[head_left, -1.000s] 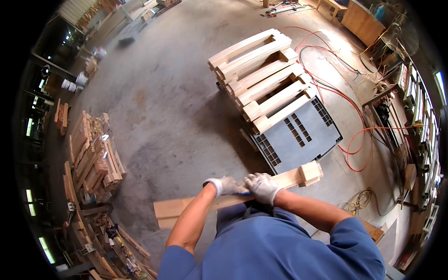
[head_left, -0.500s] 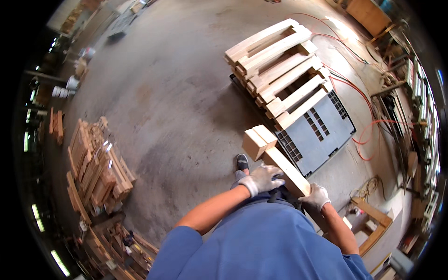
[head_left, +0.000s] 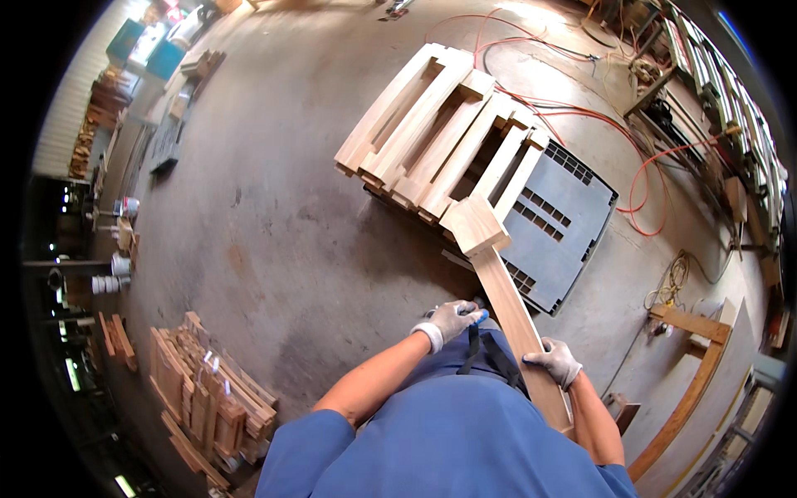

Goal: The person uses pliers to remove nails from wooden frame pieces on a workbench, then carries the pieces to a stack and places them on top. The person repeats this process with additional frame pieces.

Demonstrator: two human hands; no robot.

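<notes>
My right hand [head_left: 554, 363], in a pale work glove, grips the long edge of a wooden beam [head_left: 512, 304] close to my waist. A chunky wooden block [head_left: 476, 224] sits at the beam's far end, overlapping the near corner of a stack of slatted wooden frames [head_left: 440, 124]; whether it touches the stack I cannot tell. Also gloved, my left hand [head_left: 455, 322] is left of the beam and apart from it. Its fingers are bunched beside dark straps, with a bit of blue at the tips; what they hold is unclear. The stack rests on a grey plastic pallet [head_left: 552, 236].
Piled wood pieces [head_left: 212, 398] lie at the lower left. Red hoses [head_left: 598, 124] loop over the floor beyond the pallet. To my right are a wooden corner frame [head_left: 697, 365] and a coiled cord [head_left: 671, 278]. Racks [head_left: 722, 91] line the far right.
My left hand has come off the beam. The beam has swung and moved forward, its block end now over the stack's near corner. My right hand has shifted slightly. The view has turned.
</notes>
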